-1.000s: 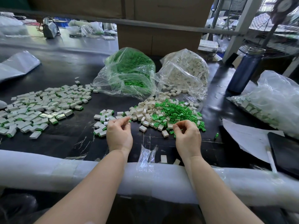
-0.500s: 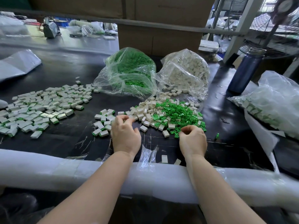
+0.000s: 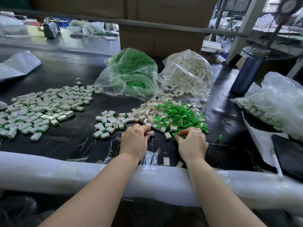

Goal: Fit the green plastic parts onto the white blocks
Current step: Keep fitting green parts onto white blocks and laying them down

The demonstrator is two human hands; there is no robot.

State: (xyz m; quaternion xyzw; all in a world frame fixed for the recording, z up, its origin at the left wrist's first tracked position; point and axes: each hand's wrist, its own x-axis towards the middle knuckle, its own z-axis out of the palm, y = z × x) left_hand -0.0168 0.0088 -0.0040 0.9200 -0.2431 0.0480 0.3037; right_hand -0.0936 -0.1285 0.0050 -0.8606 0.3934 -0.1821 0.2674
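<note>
A mixed heap of loose green plastic parts [image 3: 180, 113] and white blocks [image 3: 147, 112] lies on the black table in front of me. My left hand [image 3: 134, 140] rests at the heap's near left edge, fingers curled round a white block [image 3: 150, 133] at its fingertips. My right hand [image 3: 191, 141] sits at the heap's near right edge, fingers curled and pinching a green part [image 3: 177, 137]. A small cluster of fitted white-and-green pieces [image 3: 106, 126] lies just left of my left hand.
A wide spread of fitted pieces [image 3: 41, 110] covers the left. Behind the heap stand a bag of green parts [image 3: 131, 72] and a bag of white blocks [image 3: 188, 72]. A blue bottle [image 3: 249, 71], another bag [image 3: 278, 102] and a dark tablet [image 3: 290, 154] are right. A foam-wrapped rail [image 3: 65, 174] edges the table.
Both hands have come down from above the table to the near edge of the heap. The left hand now curls on a white block and the right pinches into the green parts.
</note>
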